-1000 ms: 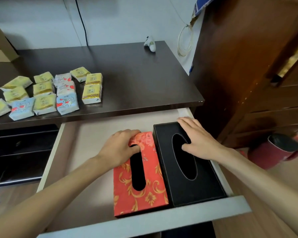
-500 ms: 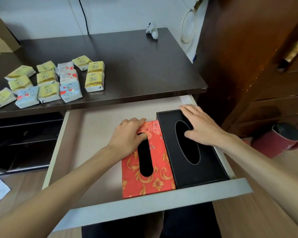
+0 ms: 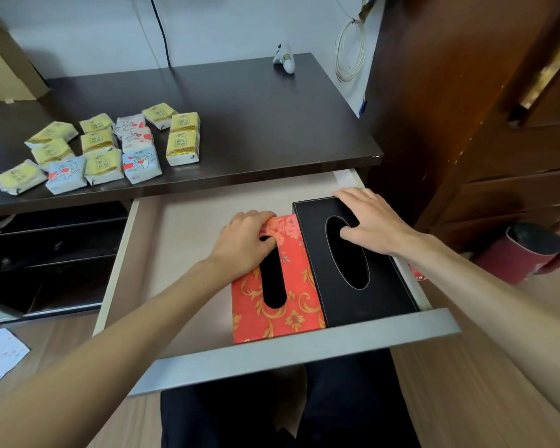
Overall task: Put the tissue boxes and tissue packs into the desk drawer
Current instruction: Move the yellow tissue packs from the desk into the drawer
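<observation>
- Open drawer (image 3: 188, 234), centre frame: I see the red floral tissue box (image 3: 283, 315) and black tissue box (image 3: 362, 295) inside, side by side, touching, at its right end.
- Left hand (image 3: 243, 244) grips the red box's far end, thumb in its slot.
- Right hand (image 3: 374, 221) lies on the black box, fingers spread.
- Tissue packs (image 3: 104, 150) on the desk (image 3: 256, 114), upper left; print too small to read.

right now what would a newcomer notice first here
Two tissue boxes sit side by side at the right of the open drawer: a red floral box gripped by the left hand and a black box under the right hand. A cluster of tissue packs waits on the dark desk above, at left.
</observation>
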`<state>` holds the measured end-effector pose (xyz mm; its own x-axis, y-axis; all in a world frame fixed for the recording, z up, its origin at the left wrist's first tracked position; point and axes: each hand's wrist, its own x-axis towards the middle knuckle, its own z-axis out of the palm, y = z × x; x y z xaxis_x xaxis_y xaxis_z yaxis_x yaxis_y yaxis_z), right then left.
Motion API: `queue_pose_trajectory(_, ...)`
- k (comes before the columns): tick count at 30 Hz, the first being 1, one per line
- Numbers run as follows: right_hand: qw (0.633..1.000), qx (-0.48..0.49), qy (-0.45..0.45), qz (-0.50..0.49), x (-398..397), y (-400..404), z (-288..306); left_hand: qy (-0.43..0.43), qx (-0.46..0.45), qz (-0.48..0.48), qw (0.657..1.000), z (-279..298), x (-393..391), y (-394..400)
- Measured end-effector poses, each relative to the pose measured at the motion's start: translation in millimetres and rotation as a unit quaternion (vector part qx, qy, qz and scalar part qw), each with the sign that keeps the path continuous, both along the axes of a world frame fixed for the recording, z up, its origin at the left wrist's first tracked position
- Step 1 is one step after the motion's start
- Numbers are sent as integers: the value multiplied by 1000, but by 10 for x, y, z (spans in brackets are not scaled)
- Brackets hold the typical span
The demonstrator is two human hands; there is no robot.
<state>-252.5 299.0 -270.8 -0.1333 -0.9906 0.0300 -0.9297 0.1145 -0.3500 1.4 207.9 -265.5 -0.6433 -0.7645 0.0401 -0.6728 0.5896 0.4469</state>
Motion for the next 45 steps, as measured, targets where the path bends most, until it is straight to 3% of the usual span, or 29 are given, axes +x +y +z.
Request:
queue_pose_trajectory(7,990,-115,-83,-18,211,-66,243,71,142,19,987,252,232,-77)
queue_pose_trajectory(16,961,-103,-242,84,1090,-1144,776,169,37,103,980,857,1117,-639)
queue_pose_trajectory(19,959,-90,-250,94,1322,-1630,856,176,24,142,974,925,1303,-920)
queue_pose_trajectory(23,968,-81,-219,94,1481,-2309,924,145,-18,166,975,933,1354,-1332)
queue_pose_trajectory(30,987,-20,-79,136,1432,-3191,852,79,-108,146,980,852,1043,-1675)
queue_pose_trajectory(36,995,-29,7,100,1101,-3158,764,35,-130,43,990,777,862,-1770)
queue_pose_trajectory(42,997,-8,-13,79,708,-2823,837,-124,-99,0,987,777,693,-1955)
queue_pose_trajectory(45,996,-13,-42,80,640,-2602,870,-145,-48,-5,988,864,625,-2021)
